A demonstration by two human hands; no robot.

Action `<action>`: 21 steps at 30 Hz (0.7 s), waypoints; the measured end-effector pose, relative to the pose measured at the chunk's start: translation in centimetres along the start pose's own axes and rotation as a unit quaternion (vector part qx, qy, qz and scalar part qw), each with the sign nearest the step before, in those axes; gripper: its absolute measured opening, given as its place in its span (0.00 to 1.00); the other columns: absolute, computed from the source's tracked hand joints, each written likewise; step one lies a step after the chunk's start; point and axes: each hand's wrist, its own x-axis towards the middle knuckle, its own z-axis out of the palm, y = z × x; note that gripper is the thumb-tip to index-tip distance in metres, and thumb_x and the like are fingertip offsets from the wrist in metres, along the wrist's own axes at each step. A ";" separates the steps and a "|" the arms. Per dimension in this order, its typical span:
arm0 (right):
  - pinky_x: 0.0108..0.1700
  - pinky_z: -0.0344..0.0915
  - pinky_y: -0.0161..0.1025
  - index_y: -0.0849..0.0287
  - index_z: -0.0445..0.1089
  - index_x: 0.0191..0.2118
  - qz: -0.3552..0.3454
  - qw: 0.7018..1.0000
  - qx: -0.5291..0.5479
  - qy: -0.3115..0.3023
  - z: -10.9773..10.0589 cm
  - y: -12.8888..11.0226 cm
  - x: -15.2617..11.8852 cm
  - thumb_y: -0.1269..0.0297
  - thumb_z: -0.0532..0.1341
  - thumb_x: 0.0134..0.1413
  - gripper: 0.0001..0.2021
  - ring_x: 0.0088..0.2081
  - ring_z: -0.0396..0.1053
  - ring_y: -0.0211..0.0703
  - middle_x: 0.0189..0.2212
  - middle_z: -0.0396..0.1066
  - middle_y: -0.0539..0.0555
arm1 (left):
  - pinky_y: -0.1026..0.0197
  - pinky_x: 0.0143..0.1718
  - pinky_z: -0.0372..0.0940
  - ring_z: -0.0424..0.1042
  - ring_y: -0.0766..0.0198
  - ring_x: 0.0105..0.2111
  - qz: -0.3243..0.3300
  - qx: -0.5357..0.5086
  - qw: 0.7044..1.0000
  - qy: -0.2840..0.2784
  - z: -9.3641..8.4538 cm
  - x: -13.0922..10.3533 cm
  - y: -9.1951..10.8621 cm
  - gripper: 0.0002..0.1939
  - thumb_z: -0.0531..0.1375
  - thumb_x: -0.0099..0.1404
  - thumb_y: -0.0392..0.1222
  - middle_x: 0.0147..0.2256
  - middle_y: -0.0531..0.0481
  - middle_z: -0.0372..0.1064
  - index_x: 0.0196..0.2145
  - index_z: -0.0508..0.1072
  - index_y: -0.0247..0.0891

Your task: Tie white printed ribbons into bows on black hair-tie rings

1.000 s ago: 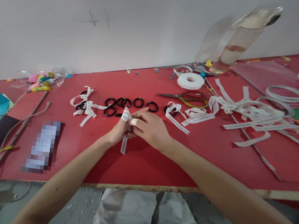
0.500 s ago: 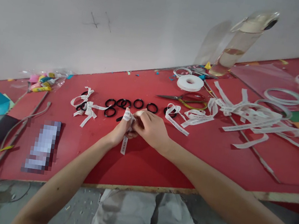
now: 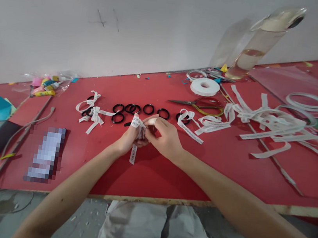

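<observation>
A white printed ribbon (image 3: 133,154) is pinched between my two hands above the red table, one end hanging below them. My left hand (image 3: 128,140) is closed on it, with a loop of ribbon over the thumb. The fingers of my right hand (image 3: 164,137) press together at the ribbon's middle, beside the left fingertips; a white wrap covers one finger. What lies inside the grip is partly hidden. Just beyond my hands lie several black hair ties (image 3: 148,109). To their left are hair ties with white ribbon bows (image 3: 96,116).
Scissors (image 3: 205,105), a ribbon spool (image 3: 205,87) and a heap of cut ribbons (image 3: 273,123) lie to the right. A bottle of liquid (image 3: 251,55) leans by the wall. On the left are a phone (image 3: 46,154), a cable (image 3: 37,121) and a bag of colourful pieces (image 3: 45,85).
My right fingers have shifted slightly at the ribbon, opening a small gap below the index finger. Both hands keep their hold, and the view has moved a little.
</observation>
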 end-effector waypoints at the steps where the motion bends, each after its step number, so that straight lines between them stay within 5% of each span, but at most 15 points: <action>1: 0.39 0.70 0.36 0.56 0.68 0.38 0.002 1.000 0.004 0.007 0.0 -0.1 0.0 0.74 0.59 0.57 0.06 0.38 0.74 0.42 0.35 0.76 0.54 | 0.70 0.18 0.40 0.44 0.74 0.17 0.001 0.002 1.000 0.003 0.1 0.0 0.0 0.35 0.42 0.62 0.77 0.21 0.58 0.50 0.27 0.57 0.38; 10: 0.40 0.70 0.40 0.55 0.65 0.38 0.011 1.000 0.017 0.018 0.1 -0.6 0.0 0.74 0.56 0.59 0.06 0.42 0.72 0.44 0.39 0.73 0.55 | 0.69 0.19 0.42 0.47 0.73 0.18 0.007 0.016 1.000 0.010 0.2 -0.2 -0.1 0.35 0.42 0.63 0.76 0.22 0.57 0.53 0.29 0.59 0.39; 21: 0.37 0.67 0.37 0.57 0.65 0.39 0.074 0.996 -0.016 -0.036 0.2 0.0 -0.1 0.73 0.57 0.55 0.07 0.34 0.70 0.43 0.33 0.72 0.53 | 0.70 0.19 0.41 0.48 0.73 0.18 0.002 0.043 0.999 0.003 0.1 0.0 -0.5 0.34 0.41 0.63 0.76 0.21 0.58 0.48 0.27 0.55 0.40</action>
